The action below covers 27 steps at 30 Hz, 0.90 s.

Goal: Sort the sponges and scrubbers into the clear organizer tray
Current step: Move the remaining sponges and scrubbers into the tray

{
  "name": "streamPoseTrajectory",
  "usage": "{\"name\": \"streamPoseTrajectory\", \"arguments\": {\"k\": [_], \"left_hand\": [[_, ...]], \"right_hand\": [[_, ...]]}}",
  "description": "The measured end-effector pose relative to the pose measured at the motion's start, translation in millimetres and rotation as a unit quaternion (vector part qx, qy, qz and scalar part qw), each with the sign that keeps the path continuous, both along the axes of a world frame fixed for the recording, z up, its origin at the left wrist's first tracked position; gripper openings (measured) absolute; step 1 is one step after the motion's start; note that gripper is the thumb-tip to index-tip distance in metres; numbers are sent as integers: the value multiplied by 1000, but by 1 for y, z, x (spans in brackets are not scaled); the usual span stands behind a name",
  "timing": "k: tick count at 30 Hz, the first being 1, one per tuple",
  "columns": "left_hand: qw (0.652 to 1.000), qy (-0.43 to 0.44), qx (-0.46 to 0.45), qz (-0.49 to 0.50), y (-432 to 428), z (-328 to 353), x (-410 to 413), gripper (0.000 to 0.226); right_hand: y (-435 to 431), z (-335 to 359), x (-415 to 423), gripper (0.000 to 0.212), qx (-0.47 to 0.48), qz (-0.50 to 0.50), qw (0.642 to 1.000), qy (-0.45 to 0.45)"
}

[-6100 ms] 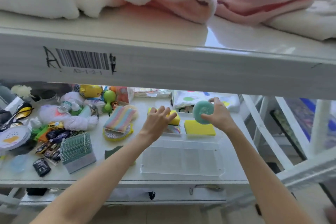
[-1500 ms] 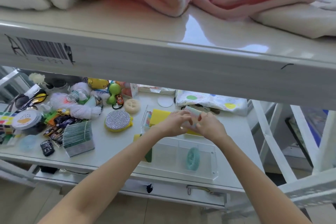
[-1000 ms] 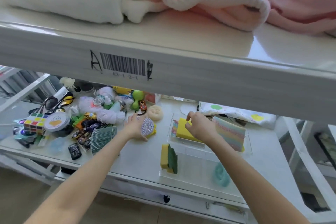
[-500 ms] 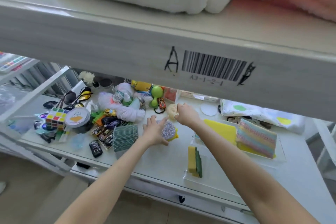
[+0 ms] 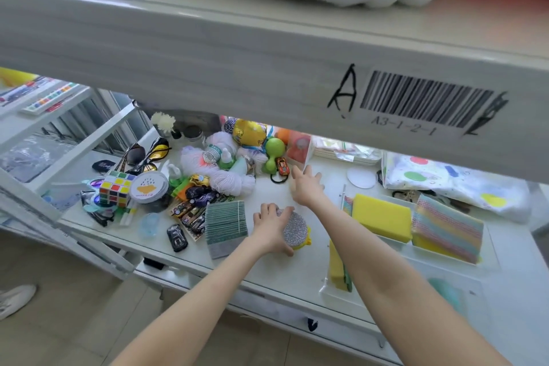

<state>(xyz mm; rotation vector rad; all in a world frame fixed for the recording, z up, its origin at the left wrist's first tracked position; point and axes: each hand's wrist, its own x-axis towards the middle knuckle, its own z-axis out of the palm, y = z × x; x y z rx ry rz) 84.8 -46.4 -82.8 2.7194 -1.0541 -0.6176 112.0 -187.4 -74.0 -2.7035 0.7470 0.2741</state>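
2 hands (image 5: 271,227) shift left: left clamps the round silver glitter scrubber (image 5: 294,229), right hand (image 5: 307,186), fingers apart, reaches 12 o'clock for more.

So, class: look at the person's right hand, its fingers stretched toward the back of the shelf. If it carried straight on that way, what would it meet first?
Probably the red toy car, just beyond the right hand; depth is hard to judge, so the orange packet might come first.

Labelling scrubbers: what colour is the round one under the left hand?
Glittery silver face on a yellow base, round scrubber; head view, only one.
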Motion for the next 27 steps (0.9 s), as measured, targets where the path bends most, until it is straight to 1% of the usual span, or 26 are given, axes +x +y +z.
{"name": "streamPoseTrajectory", "arguments": {"k": [3, 4, 7, 9, 12, 14, 18, 21, 23, 27], "left_hand": [[1000, -11, 12, -2, 4, 0, 0, 99], [1000, -14, 16, -3, 5, 1, -1, 100], [1000, -15, 22, -10, 8, 3, -3, 99], [1000, -13, 18, -7, 10, 5, -5, 98], [1000, -13, -5, 7, 13, 13, -8, 98], [999, -16, -23, 16, 15, 24, -11, 99], [998, -33, -45, 31, 15, 58, -19, 99], [997, -49, -58, 18, 11, 90, -32, 101], [995, -28, -91, -8, 2, 109, -48, 103], [980, 68, -166, -88, -31, 126, -90, 109]], "right_hand": [[3, 2, -5, 79, 32, 13, 999, 33], [3, 2, -7, 83, 40, 20, 998, 46], [4, 4, -13, 73, 56, 25, 997, 49], [5, 11, -17, 70, 65, 28, 997, 27], [5, 31, -28, 79, 74, 39, 996, -27], [2, 52, -43, 75, 65, 47, 995, -65], [-13, 92, -97, 70, 59, 50, 989, -125], [-35, 110, -151, 67, 78, 38, 986, -143], [-52, 114, -188, 67, 85, 22, 988, -126], [-84, 109, -253, 71, 74, -17, 993, -94]]}}
